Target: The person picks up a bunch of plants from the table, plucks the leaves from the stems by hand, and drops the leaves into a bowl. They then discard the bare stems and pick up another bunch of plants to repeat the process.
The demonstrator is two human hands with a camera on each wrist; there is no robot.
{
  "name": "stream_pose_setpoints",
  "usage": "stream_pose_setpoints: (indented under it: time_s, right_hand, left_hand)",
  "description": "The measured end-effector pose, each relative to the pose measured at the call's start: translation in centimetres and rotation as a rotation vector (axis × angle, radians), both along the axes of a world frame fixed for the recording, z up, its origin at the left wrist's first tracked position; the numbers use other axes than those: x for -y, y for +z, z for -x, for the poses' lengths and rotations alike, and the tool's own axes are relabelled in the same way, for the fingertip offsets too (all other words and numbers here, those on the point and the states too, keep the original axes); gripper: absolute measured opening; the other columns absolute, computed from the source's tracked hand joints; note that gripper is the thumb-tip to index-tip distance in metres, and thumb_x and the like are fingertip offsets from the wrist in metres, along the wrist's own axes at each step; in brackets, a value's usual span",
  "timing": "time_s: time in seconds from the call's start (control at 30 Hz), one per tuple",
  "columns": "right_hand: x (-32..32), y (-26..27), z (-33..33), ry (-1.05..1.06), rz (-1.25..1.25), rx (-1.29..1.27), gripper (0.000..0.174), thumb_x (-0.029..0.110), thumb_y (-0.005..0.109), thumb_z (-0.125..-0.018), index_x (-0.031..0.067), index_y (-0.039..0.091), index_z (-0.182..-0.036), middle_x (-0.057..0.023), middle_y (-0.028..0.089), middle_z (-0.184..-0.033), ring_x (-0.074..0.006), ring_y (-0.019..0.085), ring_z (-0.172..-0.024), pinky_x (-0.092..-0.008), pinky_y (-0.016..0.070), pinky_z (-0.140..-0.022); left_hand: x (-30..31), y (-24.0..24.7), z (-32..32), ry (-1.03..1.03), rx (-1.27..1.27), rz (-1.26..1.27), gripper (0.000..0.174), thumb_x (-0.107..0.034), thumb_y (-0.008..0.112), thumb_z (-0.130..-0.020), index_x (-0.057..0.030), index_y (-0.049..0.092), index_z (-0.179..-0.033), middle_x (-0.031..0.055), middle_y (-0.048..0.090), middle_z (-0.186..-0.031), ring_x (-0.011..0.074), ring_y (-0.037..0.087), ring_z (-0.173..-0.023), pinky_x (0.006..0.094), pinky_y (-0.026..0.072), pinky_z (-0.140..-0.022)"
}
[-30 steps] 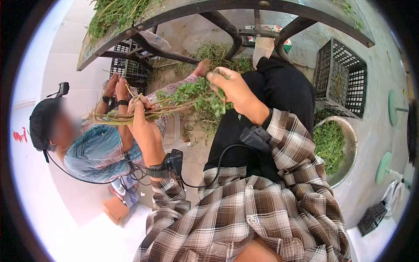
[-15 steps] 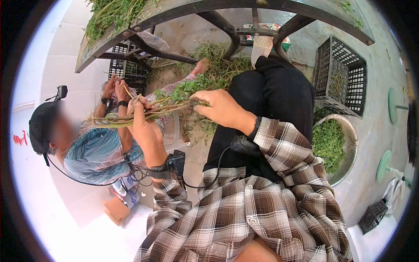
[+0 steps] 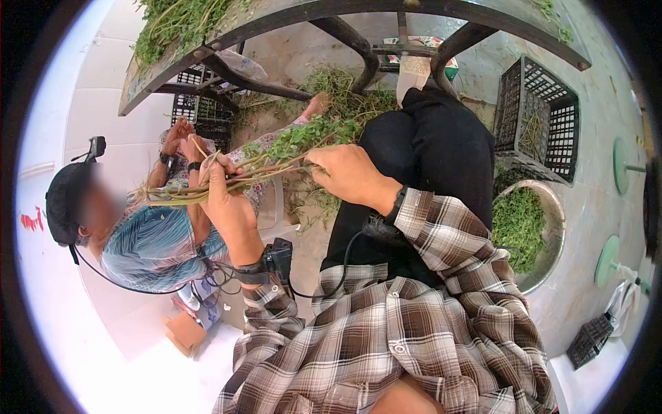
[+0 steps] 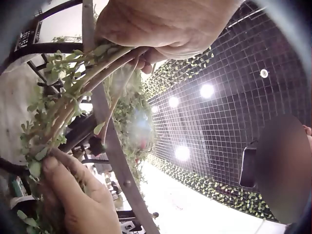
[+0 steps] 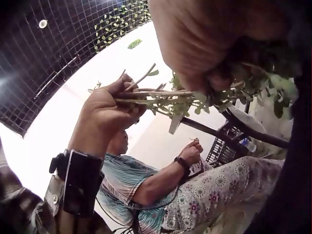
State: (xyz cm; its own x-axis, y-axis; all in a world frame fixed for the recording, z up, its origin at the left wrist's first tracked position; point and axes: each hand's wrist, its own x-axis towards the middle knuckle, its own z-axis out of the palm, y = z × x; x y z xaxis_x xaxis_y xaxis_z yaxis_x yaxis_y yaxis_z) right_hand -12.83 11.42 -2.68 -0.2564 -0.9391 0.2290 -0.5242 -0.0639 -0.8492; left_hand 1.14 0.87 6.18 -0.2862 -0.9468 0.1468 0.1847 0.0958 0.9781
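Observation:
A bundle of leafy green herb stems [image 3: 172, 196] lies across my left hand [image 3: 231, 214], which grips it near the bare stem ends. The leafy part [image 3: 289, 143] points to the right. My right hand [image 3: 352, 176] pinches the stems at the start of the leaves, fingers curled down over them. From the left wrist, the stems [image 4: 92, 80] run from the left hand [image 4: 168, 24] down to the right thumb and fingers [image 4: 80, 183]. In the right wrist view, the right hand [image 5: 219, 39] partly hides the leaves under it, and the left hand [image 5: 105, 114] holds the other end.
A table [image 3: 331, 12] with more herbs stands in front. Loose herbs [image 3: 345, 90] cover the floor beneath. At the right are a black crate [image 3: 534, 124] and a metal basin [image 3: 557, 214] of picked greens. Another person [image 3: 155, 241] sits close on the left.
My right hand has come left and down from the leafy tips to the middle of the bundle, then shifted slightly. The left hand keeps its grip almost in place.

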Motion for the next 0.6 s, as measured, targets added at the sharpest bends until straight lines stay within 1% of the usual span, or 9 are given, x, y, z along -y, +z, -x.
stream_pose_setpoints:
  time_s: [0.07, 0.13, 0.17, 0.23, 0.27, 0.3, 0.37, 0.47, 0.6]
  right_hand:
    - [0.2, -0.1, 0.1, -0.016, 0.011, -0.018, 0.019, 0.015, 0.056, -0.074, 0.0034, 0.059, -0.089, -0.0172, 0.059, -0.076, -0.0365, 0.057, -0.073, -0.0442, 0.0449, -0.064]
    - [0.5, -0.2, 0.1, -0.121, 0.045, 0.051, 0.017, 0.014, 0.055, -0.074, 0.002, 0.059, -0.084, -0.0152, 0.057, -0.066, -0.0293, 0.058, -0.062, -0.039, 0.0443, -0.058]
    - [0.6, -0.3, 0.3, -0.123, 0.044, 0.05, 0.017, 0.014, 0.055, -0.074, 0.002, 0.059, -0.084, -0.0152, 0.057, -0.066, -0.0293, 0.058, -0.062, -0.039, 0.0443, -0.058]
    - [0.6, 0.6, 1.5, -0.138, -0.134, 0.634, 0.019, 0.015, 0.054, -0.074, -0.0025, 0.058, -0.082, -0.0156, 0.054, -0.061, -0.019, 0.055, -0.056, -0.0344, 0.0419, -0.054]
    - [1.1, -0.1, 2.1, -0.199, -0.048, 0.744, 0.021, 0.014, 0.054, -0.075, -0.0034, 0.06, -0.086, -0.0089, 0.053, -0.059, -0.0094, 0.047, -0.054, -0.0279, 0.0382, -0.052]
    - [1.1, -0.7, 2.7, -0.226, -0.06, 0.724, 0.021, 0.014, 0.054, -0.075, -0.0034, 0.06, -0.086, -0.0089, 0.053, -0.059, -0.0094, 0.047, -0.054, -0.0279, 0.0382, -0.052]
    - [1.0, -0.3, 3.8, -0.355, 0.107, 1.074, 0.019, 0.014, 0.054, -0.076, -0.0026, 0.06, -0.083, -0.0033, 0.053, -0.06, -0.0074, 0.045, -0.054, -0.0263, 0.0377, -0.051]
    - [0.2, 1.1, 4.5, -0.309, 0.255, 0.964, 0.017, 0.013, 0.054, -0.078, 0.0, 0.061, -0.085, 0.0, 0.056, -0.065, -0.0052, 0.045, -0.057, -0.024, 0.0369, -0.052]
    - [-4.1, 5.8, 6.3, -0.369, 0.385, 1.128, 0.011, 0.007, 0.053, -0.084, 0.0011, 0.06, -0.089, 0.0029, 0.049, -0.064, -0.0026, 0.04, -0.053, -0.0172, 0.03, -0.047]
  left_hand:
    - [-0.1, 0.0, 0.0, -0.015, 0.015, -0.006, 0.013, -0.015, 0.049, -0.091, -0.0032, 0.053, -0.091, 0.0009, 0.048, -0.081, 0.0105, 0.044, -0.073, 0.0261, 0.0393, -0.068]
    - [-0.5, 0.1, 0.2, 0.017, 0.049, -0.005, 0.012, -0.014, 0.048, -0.091, -0.0036, 0.051, -0.088, 0.0013, 0.047, -0.08, 0.0111, 0.043, -0.072, 0.0262, 0.0393, -0.068]
    - [-0.5, 0.1, 0.2, 0.015, 0.048, -0.006, 0.012, -0.014, 0.048, -0.091, -0.0036, 0.051, -0.088, 0.0013, 0.047, -0.08, 0.0111, 0.043, -0.072, 0.0262, 0.0393, -0.068]
    - [-0.4, -0.1, 0.2, 0.028, 0.05, 0.013, 0.012, -0.013, 0.047, -0.091, -0.0045, 0.05, -0.084, 0.0015, 0.046, -0.078, 0.0115, 0.043, -0.07, 0.0256, 0.039, -0.067]
    - [0.1, -0.1, -0.3, 0.007, 0.016, 0.041, 0.01, -0.012, 0.049, -0.09, -0.0033, 0.051, -0.087, 0.0027, 0.048, -0.078, 0.012, 0.045, -0.071, 0.0258, 0.0402, -0.065]
    - [0.7, -0.1, -1.2, -0.02, -0.021, 0.061, 0.009, -0.011, 0.05, -0.09, -0.0021, 0.052, -0.091, 0.0039, 0.05, -0.079, 0.0125, 0.047, -0.071, 0.0259, 0.0415, -0.063]
    - [1.7, 0.1, -2.2, 0.058, -0.014, 0.055, 0.01, -0.012, 0.047, -0.091, -0.0035, 0.049, -0.087, 0.0035, 0.05, -0.077, 0.0129, 0.046, -0.069, 0.026, 0.0398, -0.064]
    - [2.0, 0.1, -2.6, 0.049, -0.083, 0.027, 0.013, -0.013, 0.046, -0.093, -0.0021, 0.052, -0.088, 0.0038, 0.05, -0.081, 0.013, 0.046, -0.074, 0.0274, 0.0399, -0.07]
    - [1.5, -0.4, -1.9, 0.032, -0.09, -0.016, 0.013, -0.011, 0.045, -0.092, -0.0008, 0.052, -0.097, 0.0031, 0.05, -0.085, 0.0125, 0.045, -0.076, 0.0264, 0.0385, -0.071]
